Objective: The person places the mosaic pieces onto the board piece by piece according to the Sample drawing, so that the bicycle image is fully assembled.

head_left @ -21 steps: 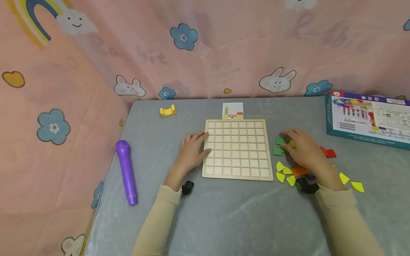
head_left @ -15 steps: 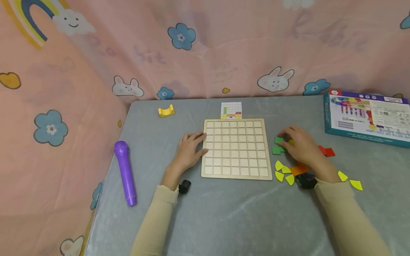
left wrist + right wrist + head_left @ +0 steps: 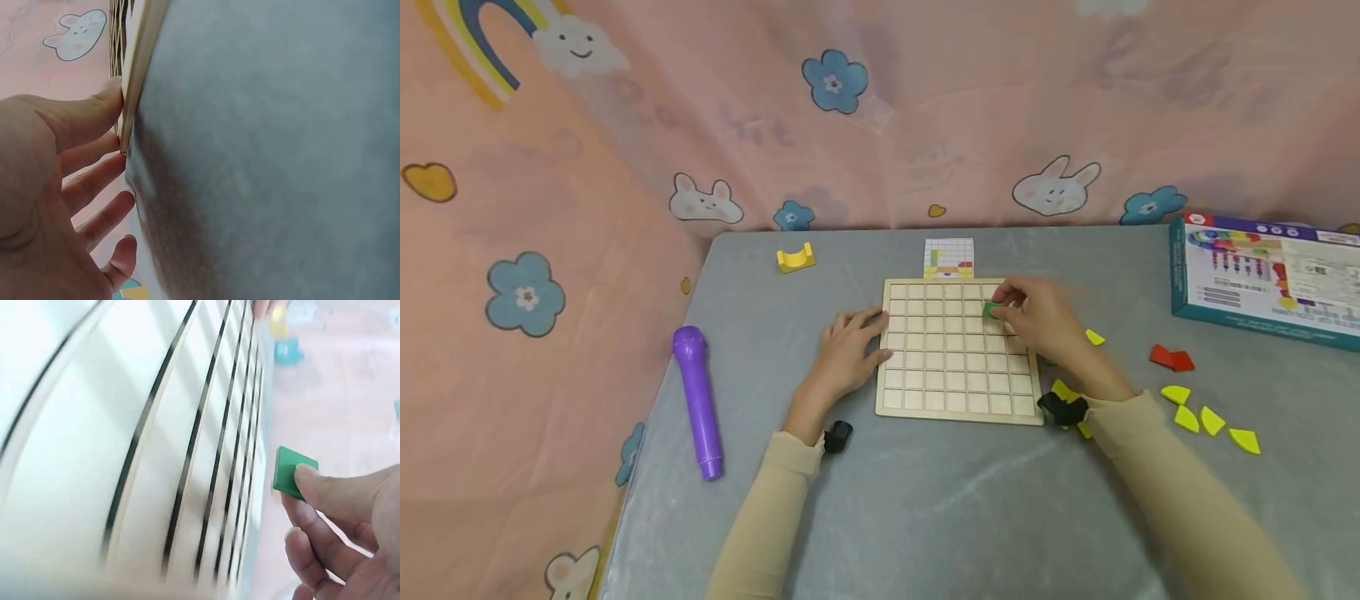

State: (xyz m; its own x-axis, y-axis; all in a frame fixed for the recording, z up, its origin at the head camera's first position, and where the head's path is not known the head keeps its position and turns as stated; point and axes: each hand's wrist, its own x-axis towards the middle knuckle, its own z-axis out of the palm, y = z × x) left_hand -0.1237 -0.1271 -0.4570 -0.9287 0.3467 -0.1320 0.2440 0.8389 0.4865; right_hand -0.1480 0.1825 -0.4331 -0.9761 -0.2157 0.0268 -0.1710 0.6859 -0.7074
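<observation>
Admittedly, the green square (image 3: 988, 310) the right hand (image 3: 1039, 317) pinched over the board (image 3: 955, 362) at upper right could have dropped askew if those fingers slackened, while the left hand (image 3: 845, 357), fingers spread, touched its left edge

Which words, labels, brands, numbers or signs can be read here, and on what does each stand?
Box: printed words on top and side, too small and blurred to read.
Pink cloth: faded letters, too faint to read surely.
Board, card, green square in the right hand: no readable text.
</observation>
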